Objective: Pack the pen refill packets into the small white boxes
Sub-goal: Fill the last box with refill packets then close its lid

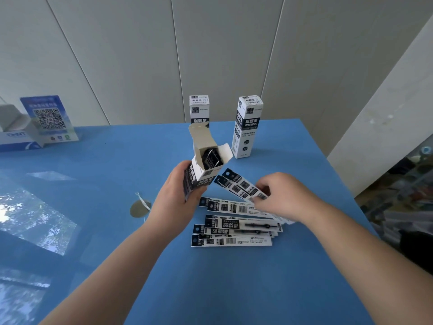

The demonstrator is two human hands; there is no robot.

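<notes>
My left hand (177, 195) grips an open white box (203, 167) above the table, tilted with its flaps up; dark packets show inside its mouth. My right hand (281, 195) pinches two pen refill packets (239, 186) by their lower ends, their tops pointing toward the box. Several more refill packets (234, 227) lie fanned on the blue table (234, 289) under and in front of my right hand. Two closed white boxes stand upright at the far edge, one (199, 109) partly behind the held box, the other (247, 127) to its right.
A blue QR-code stand (49, 118) and a white-and-blue carton (16, 137) sit at the far left. A round silver disc (139, 207) lies left of my left wrist. The table's right edge drops off beside cluttered shelves (403, 195).
</notes>
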